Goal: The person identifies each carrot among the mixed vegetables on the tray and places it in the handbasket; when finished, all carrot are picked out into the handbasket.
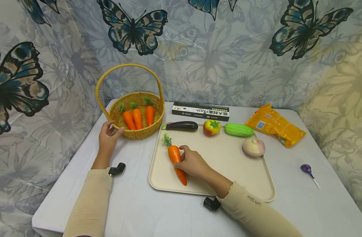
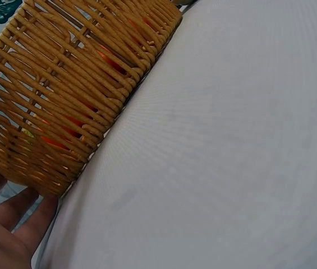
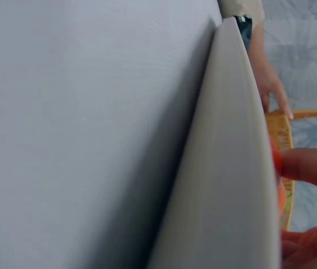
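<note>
An orange carrot [image 1: 177, 161] with a green leafy top lies on the left part of the beige tray [image 1: 216, 181]. My right hand [image 1: 195, 163] holds it by the middle, thumb on one side and fingers on the other. In the right wrist view only a bit of the carrot shows past the tray edge. My left hand [image 1: 107, 138] grips the near left side of a woven basket [image 1: 145, 132], thumb at the rim and fingers against the outer wall. Three carrots [image 1: 137, 118] lie inside the basket, tops toward the back.
Along the tray's back lie an eggplant [image 1: 182, 125], a red-yellow fruit [image 1: 211, 127] and a green cucumber [image 1: 238, 129]. An onion-like bulb [image 1: 253, 147] sits at its right edge. Beyond are a pasta box [image 1: 200, 111], an orange packet [image 1: 274, 126] and a purple lollipop [image 1: 306, 169].
</note>
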`<state>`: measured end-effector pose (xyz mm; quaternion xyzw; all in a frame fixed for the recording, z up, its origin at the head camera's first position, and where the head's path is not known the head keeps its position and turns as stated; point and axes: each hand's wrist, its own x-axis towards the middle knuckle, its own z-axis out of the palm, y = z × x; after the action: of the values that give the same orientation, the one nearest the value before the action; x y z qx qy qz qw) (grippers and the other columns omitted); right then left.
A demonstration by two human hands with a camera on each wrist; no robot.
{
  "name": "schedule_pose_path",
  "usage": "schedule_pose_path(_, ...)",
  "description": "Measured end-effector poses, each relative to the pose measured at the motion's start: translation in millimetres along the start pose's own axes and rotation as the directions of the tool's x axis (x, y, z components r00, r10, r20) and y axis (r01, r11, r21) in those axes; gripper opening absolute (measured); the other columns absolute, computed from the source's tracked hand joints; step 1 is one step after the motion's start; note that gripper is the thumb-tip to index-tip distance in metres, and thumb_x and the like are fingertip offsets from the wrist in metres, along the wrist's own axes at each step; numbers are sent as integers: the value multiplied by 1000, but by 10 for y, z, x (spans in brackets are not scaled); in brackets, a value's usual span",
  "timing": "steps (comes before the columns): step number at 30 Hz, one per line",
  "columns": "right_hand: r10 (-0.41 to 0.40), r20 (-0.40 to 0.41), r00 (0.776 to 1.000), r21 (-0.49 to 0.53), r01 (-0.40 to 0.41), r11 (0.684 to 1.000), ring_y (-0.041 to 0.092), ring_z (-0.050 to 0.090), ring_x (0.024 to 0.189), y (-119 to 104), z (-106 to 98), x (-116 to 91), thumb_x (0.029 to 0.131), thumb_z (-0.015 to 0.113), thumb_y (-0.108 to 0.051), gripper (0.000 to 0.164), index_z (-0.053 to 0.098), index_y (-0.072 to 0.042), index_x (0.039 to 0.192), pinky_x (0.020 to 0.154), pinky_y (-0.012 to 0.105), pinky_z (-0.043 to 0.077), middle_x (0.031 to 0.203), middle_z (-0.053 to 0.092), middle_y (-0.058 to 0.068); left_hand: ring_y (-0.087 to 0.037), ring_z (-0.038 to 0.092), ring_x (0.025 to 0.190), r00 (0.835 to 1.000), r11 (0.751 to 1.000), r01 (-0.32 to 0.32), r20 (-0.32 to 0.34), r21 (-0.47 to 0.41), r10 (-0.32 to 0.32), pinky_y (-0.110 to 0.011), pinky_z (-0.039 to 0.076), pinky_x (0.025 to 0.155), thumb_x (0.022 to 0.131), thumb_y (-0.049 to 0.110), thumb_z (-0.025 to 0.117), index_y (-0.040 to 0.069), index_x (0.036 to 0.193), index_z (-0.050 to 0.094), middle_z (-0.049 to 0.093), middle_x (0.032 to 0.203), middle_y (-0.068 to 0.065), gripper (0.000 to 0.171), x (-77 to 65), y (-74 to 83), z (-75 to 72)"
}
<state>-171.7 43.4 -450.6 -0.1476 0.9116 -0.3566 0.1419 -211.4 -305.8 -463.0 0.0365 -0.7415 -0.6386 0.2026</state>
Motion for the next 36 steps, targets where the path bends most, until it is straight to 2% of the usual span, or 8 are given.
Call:
schedule_pose_path(4, 10, 11, 1000, 25, -10, 1000, 13, 58, 70, -15, -5, -8, 78, 76, -24, 68, 45, -6, 137, 64, 29, 50, 88, 63, -2, -41, 37, 134, 1000, 1000, -8, 1, 15, 8, -38, 42, 103, 88, 14, 74, -2, 130, 47, 29, 154, -20, 53, -42, 66, -10)
schedule_pose_path(10, 31, 21, 999, 183, -34, 983, 16, 61, 67, -41, -55, -42, 79, 76, -17, 68, 45, -7, 139, 59, 30, 52, 96, 61, 4, -42, 37, 134, 1000, 1000, -16, -5, 19, 16, -49, 37, 105, 88, 13, 74, 2, 128, 49, 29, 154, -20, 48, -68, 86, -26)
schedule_pose_path(16, -25, -45, 999, 322, 38, 946, 19, 63, 79, -100, -218, -16, 80, 76, -10, 68, 44, -11, 140, 61, 33, 56, 104, 60, 9, -41, 38, 134, 1000, 1000, -19, -14, 23, 19, -48, 38, 105, 88, 12, 74, 0, 127, 49, 30, 153, -20, 48, -70, 99, -33)
schedule_pose_path(21, -94, -128, 987, 309, 130, 942, 20, 61, 88, -156, -382, 74, 80, 78, -10, 66, 45, -10, 136, 70, 33, 53, 106, 62, 7, -42, 39, 133, 999, 999, -30, -18, 22, 31, -48, 39, 104, 88, 10, 73, -1, 127, 49, 32, 152, -21, 47, -56, 90, -23)
schedule_pose_path(29, -150, -153, 977, 320, 193, 928, 21, 60, 91, -227, -492, 240, 81, 78, -11, 61, 45, -8, 132, 75, 35, 53, 107, 60, 7, -42, 38, 133, 999, 999, -35, -5, 0, 35, -51, 38, 105, 88, 11, 74, -2, 127, 48, 31, 152, -21, 48, -22, 60, -1)
schedule_pose_path(36, -163, -174, 971, 341, 214, 915, 19, 60, 91, -361, -485, 498, 82, 78, -12, 59, 45, -11, 131, 79, 35, 52, 105, 62, 4, -41, 37, 134, 1000, 1000, -14, 2, 25, 14, -38, 43, 102, 88, 14, 74, 0, 130, 48, 28, 155, -20, 51, -32, 78, 19)
